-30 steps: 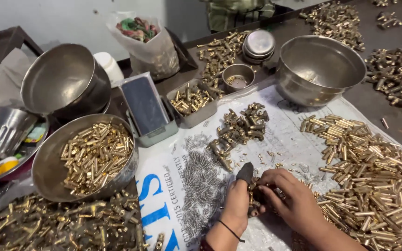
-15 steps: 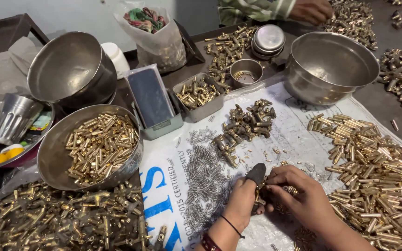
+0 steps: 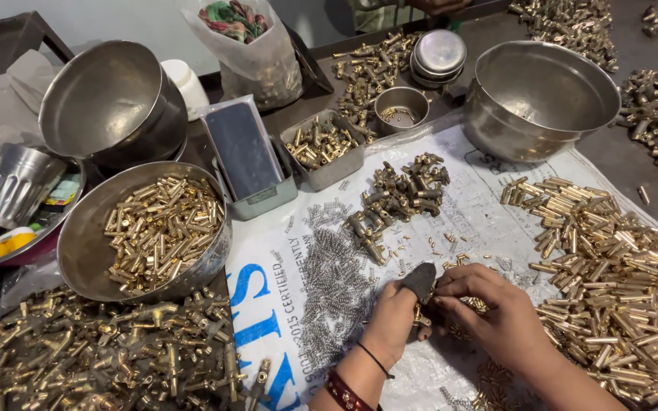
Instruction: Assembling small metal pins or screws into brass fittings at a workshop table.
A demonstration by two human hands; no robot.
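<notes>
Item: small brass fitting [image 3: 423,313], pinched between my left hand [image 3: 394,316] and right hand [image 3: 496,316] over the counter sheet [image 3: 489,221]. Steel bowl [image 3: 85,243] part-filled with brass sleeves; large loose brass pile [image 3: 618,281] seemingly remains.

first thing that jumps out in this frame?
The brass: a heap of brass tubes at right and a steel bowl of brass tubes at left. At bottom centre, the left hand, thumb in a dark cover, and right hand pinch a small brass part above the white printed sheet.
</notes>
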